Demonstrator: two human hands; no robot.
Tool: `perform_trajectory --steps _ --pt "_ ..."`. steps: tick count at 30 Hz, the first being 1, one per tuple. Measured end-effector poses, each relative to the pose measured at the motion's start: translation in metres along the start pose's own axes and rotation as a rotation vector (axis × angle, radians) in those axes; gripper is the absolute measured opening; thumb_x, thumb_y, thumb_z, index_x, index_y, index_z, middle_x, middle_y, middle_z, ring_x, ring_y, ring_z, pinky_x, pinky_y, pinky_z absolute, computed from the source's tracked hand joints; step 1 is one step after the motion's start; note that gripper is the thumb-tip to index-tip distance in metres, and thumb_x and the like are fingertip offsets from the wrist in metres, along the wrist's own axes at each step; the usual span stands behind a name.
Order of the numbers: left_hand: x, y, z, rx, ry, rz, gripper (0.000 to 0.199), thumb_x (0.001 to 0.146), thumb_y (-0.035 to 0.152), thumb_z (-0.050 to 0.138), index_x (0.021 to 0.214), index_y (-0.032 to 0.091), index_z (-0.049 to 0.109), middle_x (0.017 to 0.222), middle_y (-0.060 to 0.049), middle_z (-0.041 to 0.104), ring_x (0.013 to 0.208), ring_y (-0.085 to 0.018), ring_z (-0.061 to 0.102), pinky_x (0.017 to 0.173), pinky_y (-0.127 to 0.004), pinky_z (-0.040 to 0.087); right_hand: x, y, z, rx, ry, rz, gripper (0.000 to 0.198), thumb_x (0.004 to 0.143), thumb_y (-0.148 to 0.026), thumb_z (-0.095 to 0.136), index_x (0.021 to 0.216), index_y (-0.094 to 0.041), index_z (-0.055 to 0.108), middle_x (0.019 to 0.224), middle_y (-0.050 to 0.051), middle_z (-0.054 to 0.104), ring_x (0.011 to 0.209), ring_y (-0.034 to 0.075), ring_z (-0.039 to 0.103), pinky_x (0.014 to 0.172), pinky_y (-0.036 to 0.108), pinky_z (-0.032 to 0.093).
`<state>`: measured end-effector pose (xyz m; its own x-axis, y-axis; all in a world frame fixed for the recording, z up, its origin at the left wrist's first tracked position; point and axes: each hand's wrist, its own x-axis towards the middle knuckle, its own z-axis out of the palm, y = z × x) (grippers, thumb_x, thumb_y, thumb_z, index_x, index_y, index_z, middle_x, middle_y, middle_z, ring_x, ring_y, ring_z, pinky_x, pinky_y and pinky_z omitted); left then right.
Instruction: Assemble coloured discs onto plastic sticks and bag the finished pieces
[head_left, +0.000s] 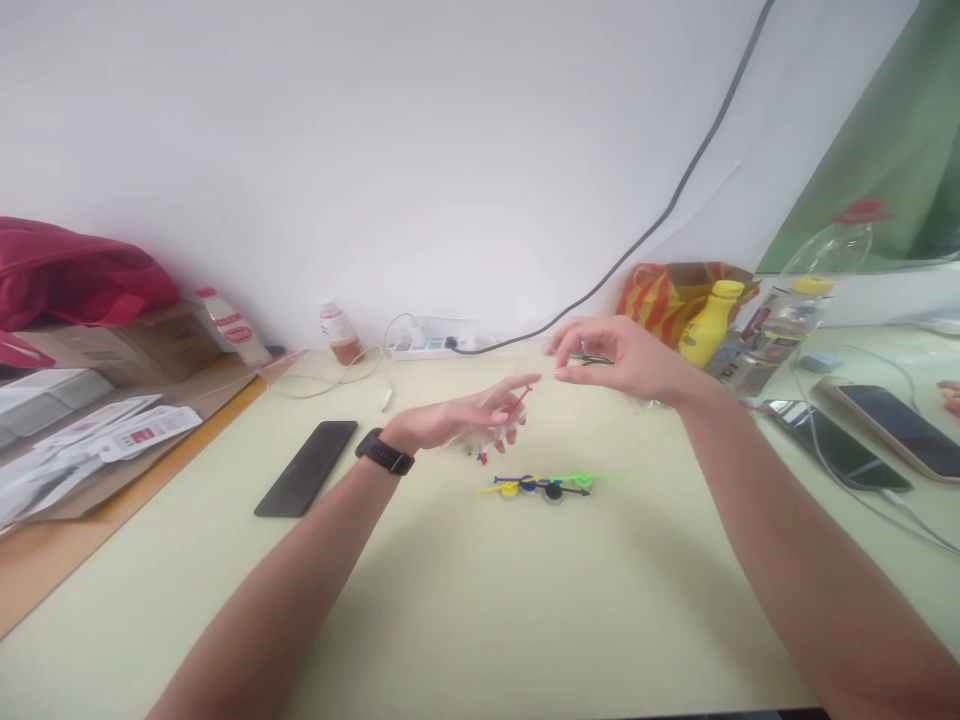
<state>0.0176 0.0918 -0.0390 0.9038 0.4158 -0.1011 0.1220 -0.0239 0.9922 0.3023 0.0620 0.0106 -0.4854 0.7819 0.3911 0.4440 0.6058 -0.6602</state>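
Observation:
My left hand [480, 415], with a dark watch on its wrist, is closed on a thin red plastic pointer [525, 396]. Something clear shows at those fingers, too blurred to name. Just right of it, my right hand [611, 355] is raised with thumb and forefinger curled close in a pinch. What they hold, if anything, is too small to make out. Below both hands, several small spinners with arrow pointers lie in a cluster on the table: a yellow one [510, 489], a blue one [529, 482], a black one [553, 491] and a green one [583, 480]. Tiny red and blue pieces [482, 458] lie behind them.
A black phone-like slab [307, 468] lies left of my left hand. A power strip [431, 345] and a bottle [340, 335] stand by the wall. On the right are a yellow bottle [709, 325], clear bottles [780, 335] and two phones with cables [836, 445].

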Motion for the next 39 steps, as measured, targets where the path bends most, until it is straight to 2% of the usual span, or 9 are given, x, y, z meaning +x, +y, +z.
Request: perform_trajectory --steps 4,9,17,22,25,28,31,35,39 --pt "0.001 -0.008 -0.002 -0.035 0.038 -0.018 0.087 0.09 0.056 0.07 0.164 0.04 0.027 0.124 -0.01 0.057 0.1 -0.024 0.059 0.08 -0.035 0.053 -0.004 0.002 -0.007 0.023 -0.053 0.047 0.024 0.087 -0.045 0.075 0.092 -0.022 0.076 0.091 0.004 0.074 0.084 0.02 0.063 0.073 0.031 0.047" --pt "0.013 -0.016 0.003 -0.263 0.187 -0.034 0.078 0.096 0.076 0.043 0.158 0.029 0.041 0.118 -0.013 0.065 0.09 -0.022 0.06 0.076 -0.032 0.05 -0.005 0.007 -0.006 0.104 0.014 0.065 0.012 0.088 -0.031 0.07 0.094 -0.02 0.074 0.092 0.005 0.074 0.079 0.018 0.065 0.07 0.031 0.05" --pt "0.031 -0.022 0.02 -0.571 0.099 -0.058 0.036 0.099 0.042 0.059 0.119 0.013 0.069 0.094 -0.011 0.066 0.078 -0.019 0.06 0.073 -0.031 0.047 0.005 0.027 0.002 0.24 0.225 0.025 0.006 0.09 -0.023 0.061 0.088 -0.021 0.067 0.093 0.004 0.068 0.083 0.017 0.064 0.076 0.03 0.053" --pt "0.032 -0.023 0.018 -0.595 0.247 0.075 0.02 0.099 0.034 0.066 0.107 0.016 0.07 0.094 -0.006 0.063 0.079 -0.014 0.061 0.076 -0.027 0.049 0.004 0.069 0.001 0.089 0.381 0.299 0.019 0.094 -0.031 0.057 0.11 -0.023 0.065 0.11 0.006 0.07 0.081 0.016 0.065 0.07 0.028 0.052" --pt "0.032 -0.025 0.01 -0.533 0.39 0.14 0.02 0.095 0.035 0.074 0.103 0.016 0.07 0.099 -0.007 0.067 0.081 -0.014 0.065 0.08 -0.027 0.052 0.001 0.087 0.004 -0.077 0.035 0.425 0.015 0.091 -0.031 0.062 0.096 -0.02 0.071 0.101 0.007 0.074 0.083 0.019 0.066 0.072 0.029 0.051" --pt "0.03 -0.027 0.003 -0.465 0.505 0.16 0.026 0.092 0.036 0.078 0.106 0.017 0.07 0.115 -0.011 0.069 0.093 -0.018 0.07 0.092 -0.033 0.054 0.003 0.083 0.022 -0.113 -0.374 0.342 0.017 0.086 -0.034 0.07 0.092 -0.02 0.076 0.1 0.007 0.077 0.088 0.022 0.068 0.073 0.028 0.051" --pt "0.029 -0.029 -0.004 -0.376 0.627 0.168 0.033 0.088 0.038 0.081 0.112 0.017 0.07 0.122 -0.012 0.069 0.099 -0.021 0.072 0.099 -0.038 0.053 0.009 0.064 0.053 -0.051 -0.591 0.21 0.022 0.085 -0.038 0.072 0.094 -0.019 0.077 0.102 0.006 0.078 0.09 0.021 0.068 0.076 0.027 0.051" --pt "0.028 -0.035 -0.012 -0.239 0.818 0.176 0.045 0.082 0.04 0.087 0.114 0.016 0.068 0.113 -0.012 0.072 0.091 -0.02 0.073 0.096 -0.04 0.055 0.013 0.041 0.096 0.057 -0.724 0.132 0.031 0.087 -0.046 0.073 0.098 -0.017 0.077 0.095 0.005 0.077 0.081 0.018 0.067 0.071 0.026 0.05" --pt "0.03 -0.046 -0.016 -0.138 0.903 0.165 0.047 0.076 0.04 0.09 0.109 0.016 0.067 0.104 -0.01 0.073 0.086 -0.019 0.074 0.091 -0.039 0.057 0.009 0.029 0.12 0.027 -0.693 0.05 0.023 0.083 -0.037 0.079 0.095 -0.017 0.077 0.092 0.003 0.073 0.076 0.015 0.061 0.066 0.024 0.045"
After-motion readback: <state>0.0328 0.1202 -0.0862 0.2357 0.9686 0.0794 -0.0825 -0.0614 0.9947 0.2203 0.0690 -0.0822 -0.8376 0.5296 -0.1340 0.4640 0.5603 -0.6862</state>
